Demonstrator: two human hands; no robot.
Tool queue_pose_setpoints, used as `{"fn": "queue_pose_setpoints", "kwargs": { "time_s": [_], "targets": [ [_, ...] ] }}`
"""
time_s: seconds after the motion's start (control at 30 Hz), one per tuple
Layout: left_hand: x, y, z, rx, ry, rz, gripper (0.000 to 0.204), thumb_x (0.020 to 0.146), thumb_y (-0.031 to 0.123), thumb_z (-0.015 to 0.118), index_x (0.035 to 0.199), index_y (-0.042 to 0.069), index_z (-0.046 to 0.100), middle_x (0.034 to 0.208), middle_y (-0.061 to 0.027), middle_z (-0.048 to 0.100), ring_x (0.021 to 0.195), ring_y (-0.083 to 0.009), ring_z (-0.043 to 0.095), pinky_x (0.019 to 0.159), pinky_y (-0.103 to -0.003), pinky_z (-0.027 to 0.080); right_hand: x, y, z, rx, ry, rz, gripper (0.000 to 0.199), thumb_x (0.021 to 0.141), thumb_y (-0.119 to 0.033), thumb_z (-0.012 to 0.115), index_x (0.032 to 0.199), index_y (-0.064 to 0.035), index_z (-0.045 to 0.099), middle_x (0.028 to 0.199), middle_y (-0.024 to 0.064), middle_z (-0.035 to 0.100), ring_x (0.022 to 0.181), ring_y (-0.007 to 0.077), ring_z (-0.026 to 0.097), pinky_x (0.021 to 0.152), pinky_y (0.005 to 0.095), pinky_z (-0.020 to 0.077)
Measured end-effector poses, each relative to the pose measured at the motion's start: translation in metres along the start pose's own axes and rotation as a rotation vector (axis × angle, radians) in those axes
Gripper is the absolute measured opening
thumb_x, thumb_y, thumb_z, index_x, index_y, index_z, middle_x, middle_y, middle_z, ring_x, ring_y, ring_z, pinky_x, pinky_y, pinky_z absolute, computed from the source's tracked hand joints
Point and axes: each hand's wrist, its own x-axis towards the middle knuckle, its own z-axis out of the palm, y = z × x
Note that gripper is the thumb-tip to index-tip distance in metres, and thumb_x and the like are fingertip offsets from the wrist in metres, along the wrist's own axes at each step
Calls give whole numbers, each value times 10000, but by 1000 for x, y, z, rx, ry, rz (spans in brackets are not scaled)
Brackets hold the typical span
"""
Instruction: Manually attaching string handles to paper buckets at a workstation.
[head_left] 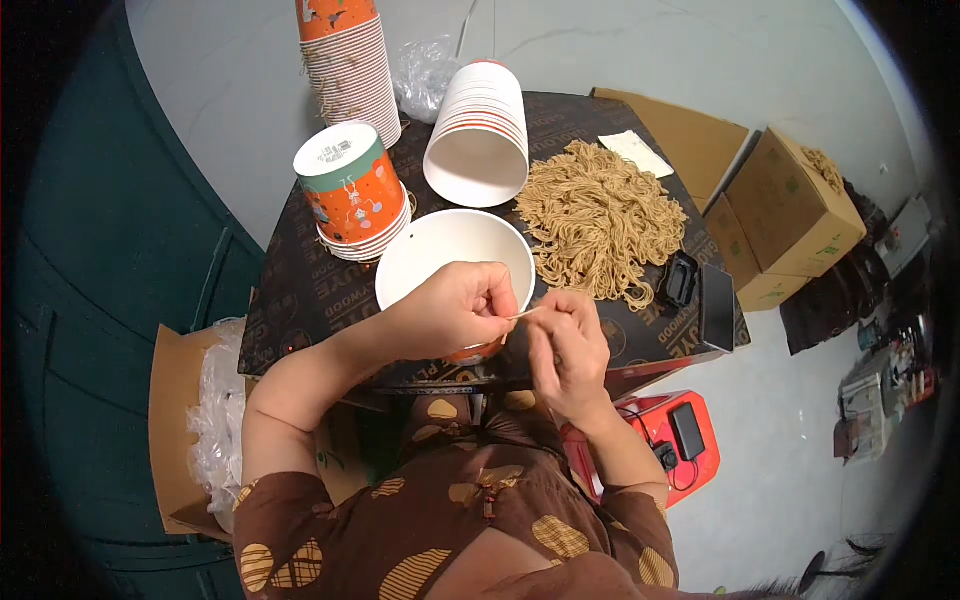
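Both my hands meet over the near rim of a white-lined paper bucket point(440, 240), which stands upright at the table's front edge. A short length of thin tan cord point(523, 314) runs between them. My left hand point(455, 310) pinches one part of the cord between thumb and forefinger. With curled fingers, my right hand point(570, 345) grips the cord on the other side. Whether the cord passes through the bucket's wall is hidden behind my hands. Beyond the bucket, to the right, lies a heap of tan cord pieces point(600, 220).
Upturned orange-and-green buckets point(355, 205) and a tall bucket stack point(350, 75) stand at left. Nested white buckets point(480, 120) lie sideways at the back. A black tray point(682, 280) sits at right. Cartons point(790, 215), a red stool point(710, 455) and a plastic-lined box point(175, 440) flank the table.
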Motion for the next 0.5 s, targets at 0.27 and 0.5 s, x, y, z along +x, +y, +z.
{"fn": "queue_pose_setpoints", "kwargs": {
  "time_s": [0.27,0.5],
  "targets": [
    [-7,-6,7,594,124,402,145,833,-60,642,890,37,551,754,-69,597,657,-156,593,591,-291,482,6,14,8,62,-41,-29,219,823,111,651,1031,47,623,987,176,647,885,337,648,779,382,533],
    [-16,-19,14,1049,290,707,250,790,-37,689,980,28,540,908,-122,571,773,-311,628,604,-373,518,7,3,9,150,-95,139,256,847,111,627,1091,39,649,949,178,635,832,308,643,742,363,519]
  ]
}}
